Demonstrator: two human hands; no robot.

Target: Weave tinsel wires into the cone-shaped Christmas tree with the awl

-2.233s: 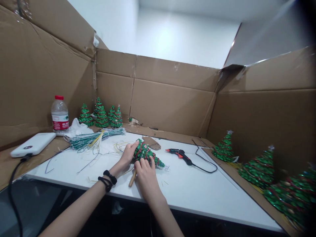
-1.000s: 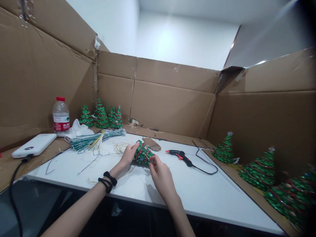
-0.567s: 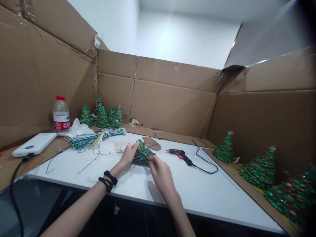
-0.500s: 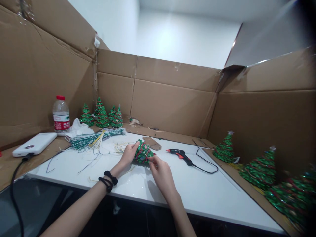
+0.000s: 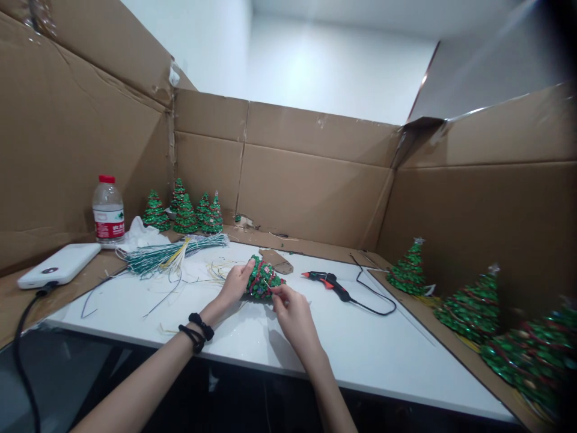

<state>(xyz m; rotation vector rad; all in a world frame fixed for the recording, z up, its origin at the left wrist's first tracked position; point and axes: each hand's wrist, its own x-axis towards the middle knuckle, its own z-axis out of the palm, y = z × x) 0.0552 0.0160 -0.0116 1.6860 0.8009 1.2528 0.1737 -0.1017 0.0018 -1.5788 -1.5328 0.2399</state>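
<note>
My left hand (image 5: 235,282) is closed around the upper part of a small green Christmas tree (image 5: 261,278), which is tilted over the white board. Red trim and small coloured bits cover the tree. At its lower right side, my right hand (image 5: 291,304) pinches with thumb and forefinger. A thin pale strand shows by those fingertips, but what they hold is too small to make out. A black glue gun (image 5: 328,281) with an orange tip and trigger lies to the right. Behind the tree is a flat brown cardboard piece (image 5: 276,261).
A bundle of green and white wires (image 5: 153,255) lies left, near crumpled tissue (image 5: 140,233), a water bottle (image 5: 108,213) and a white power bank (image 5: 61,264) with a black cable. Finished-looking trees (image 5: 184,215) stand back left; larger ones (image 5: 471,307) line the right edge. Cardboard walls (image 5: 315,174) surround the board (image 5: 360,355).
The view has shifted very slightly. Both hands stay on the tree in nearly the same pose, with only a slight movement at the right fingertips.
</note>
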